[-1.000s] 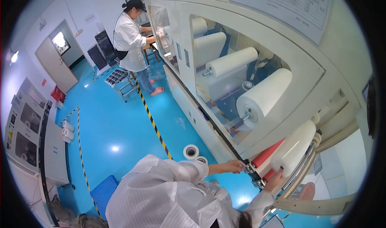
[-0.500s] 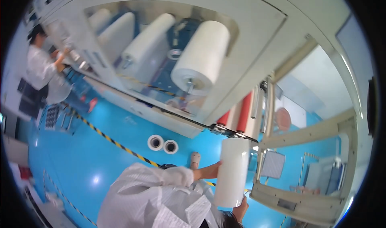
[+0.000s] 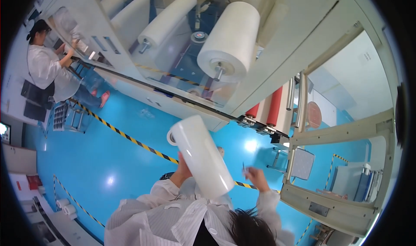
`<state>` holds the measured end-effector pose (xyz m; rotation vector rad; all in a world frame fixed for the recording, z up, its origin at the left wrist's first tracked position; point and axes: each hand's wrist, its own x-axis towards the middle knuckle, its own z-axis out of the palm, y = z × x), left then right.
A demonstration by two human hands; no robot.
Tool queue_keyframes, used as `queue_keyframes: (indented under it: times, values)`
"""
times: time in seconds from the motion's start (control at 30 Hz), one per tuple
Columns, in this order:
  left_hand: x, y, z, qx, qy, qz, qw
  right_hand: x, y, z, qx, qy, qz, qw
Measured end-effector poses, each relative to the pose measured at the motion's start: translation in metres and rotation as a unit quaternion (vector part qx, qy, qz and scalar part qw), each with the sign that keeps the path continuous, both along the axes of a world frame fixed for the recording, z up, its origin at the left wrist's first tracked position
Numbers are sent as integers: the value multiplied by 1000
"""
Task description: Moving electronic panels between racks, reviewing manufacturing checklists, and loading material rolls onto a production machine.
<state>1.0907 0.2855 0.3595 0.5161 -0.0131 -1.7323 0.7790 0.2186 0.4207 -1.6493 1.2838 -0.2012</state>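
Observation:
A glossy white film roll (image 3: pixel 203 157) is tilted in front of my body. My left hand (image 3: pixel 183 167) is closed against its left side, and the roll hides part of the fingers. To the right of the roll and apart from it, my right hand (image 3: pixel 257 179) is closed round a small thin tool (image 3: pixel 244 168) with a dark, pointed end; its kind is too small to make out. Behind the held roll, part of another white roll (image 3: pixel 171 137) shows on the floor.
A large machine holds several white rolls (image 3: pixel 229 40) behind a clear window. Red rollers (image 3: pixel 273 107) stand beside its open frame door (image 3: pixel 333 133). Yellow-black tape (image 3: pixel 125 135) crosses the blue floor. A seated person (image 3: pixel 52 68) works at the far left.
The film roll has moved left and tipped over the other way. My right hand has come off it and now shows apart, with the small thin tool. The machine sits slightly higher in view.

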Motion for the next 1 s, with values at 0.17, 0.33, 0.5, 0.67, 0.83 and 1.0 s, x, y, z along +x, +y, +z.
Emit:
queue_keyframes:
  times: [0.17, 0.33, 0.5, 0.67, 0.83, 1.0]
  values:
    - [73, 49, 13, 21, -99, 207, 973, 80, -117, -105, -225, 110, 252, 935]
    - [103, 125, 37, 19, -82, 348, 934, 181, -171, -158, 170, -89, 146, 971]
    - [114, 178, 60, 28, -97, 434, 895, 215, -196, -218, 275, -245, -225, 902]
    - [95, 212, 72, 38, -88, 495, 864, 214, -207, -264, 296, -465, -336, 764]
    - [85, 217, 71, 33, -68, 522, 850, 219, -221, -268, 398, -499, -429, 639]
    - [86, 212, 74, 9, -60, 523, 850, 219, -230, -279, 427, -466, -417, 653]
